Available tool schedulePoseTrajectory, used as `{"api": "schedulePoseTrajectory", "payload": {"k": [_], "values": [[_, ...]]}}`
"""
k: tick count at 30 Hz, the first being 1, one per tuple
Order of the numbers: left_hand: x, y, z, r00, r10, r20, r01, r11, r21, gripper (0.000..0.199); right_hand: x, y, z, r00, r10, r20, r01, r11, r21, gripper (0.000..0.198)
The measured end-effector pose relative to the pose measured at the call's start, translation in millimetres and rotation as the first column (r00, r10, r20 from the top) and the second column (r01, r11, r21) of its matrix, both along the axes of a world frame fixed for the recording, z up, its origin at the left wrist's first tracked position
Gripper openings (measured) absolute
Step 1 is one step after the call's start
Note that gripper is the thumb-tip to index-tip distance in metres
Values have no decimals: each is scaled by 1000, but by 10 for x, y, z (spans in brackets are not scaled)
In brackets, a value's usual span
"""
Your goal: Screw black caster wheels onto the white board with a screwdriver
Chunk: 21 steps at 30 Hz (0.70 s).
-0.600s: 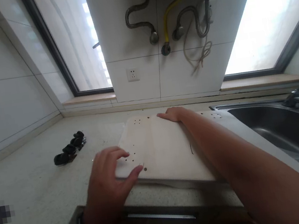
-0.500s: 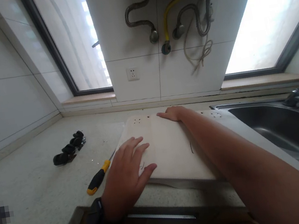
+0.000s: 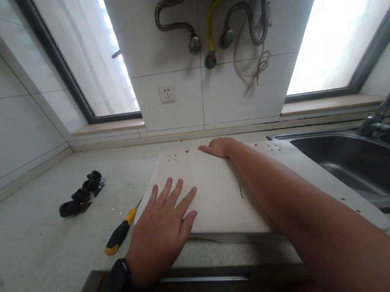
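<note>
Looking down from the head view, we have a long white board (image 3: 213, 192) lying flat on the pale table (image 3: 65, 260), its right end over the left side of the steel sink (image 3: 361, 169). Our left hand (image 3: 163, 225) is open on the board's left part, palm down and fingers spread, gripping nothing; a black watch (image 3: 121, 286) sits on that wrist. Our right arm reaches across the board, and our right hand (image 3: 220, 147) rests at its far edge; we cannot tell whether the fingers close round that edge. Small dark holes dot the corners of the board. Just beside its left edge, near our left hand, lies a screwdriver (image 3: 120, 234) with a yellow-and-black handle. Farther left we see a row of black casters (image 3: 81, 194). Beyond the table, a white socket (image 3: 167, 94) and a yellow pipe (image 3: 212, 15) show on the tiled wall (image 3: 167, 61).
</note>
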<state>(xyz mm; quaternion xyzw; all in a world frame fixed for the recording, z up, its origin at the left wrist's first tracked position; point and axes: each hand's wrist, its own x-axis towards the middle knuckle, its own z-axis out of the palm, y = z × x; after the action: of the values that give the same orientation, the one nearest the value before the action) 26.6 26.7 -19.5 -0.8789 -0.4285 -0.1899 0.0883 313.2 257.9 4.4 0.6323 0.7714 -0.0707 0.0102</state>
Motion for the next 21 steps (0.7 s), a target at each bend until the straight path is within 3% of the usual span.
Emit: {"api": "schedulePoseTrajectory", "payload": {"k": [11,21], "values": [[-132,39,-212,996,87,-27,-90,984,-153,54,-265,114,-14,998,-25,54,25,1000,17,92],[-11,13,1,998,58,-30,-60,994,-94,55,-73,-25,1,999,-44,17,44,998,33,87]]}}
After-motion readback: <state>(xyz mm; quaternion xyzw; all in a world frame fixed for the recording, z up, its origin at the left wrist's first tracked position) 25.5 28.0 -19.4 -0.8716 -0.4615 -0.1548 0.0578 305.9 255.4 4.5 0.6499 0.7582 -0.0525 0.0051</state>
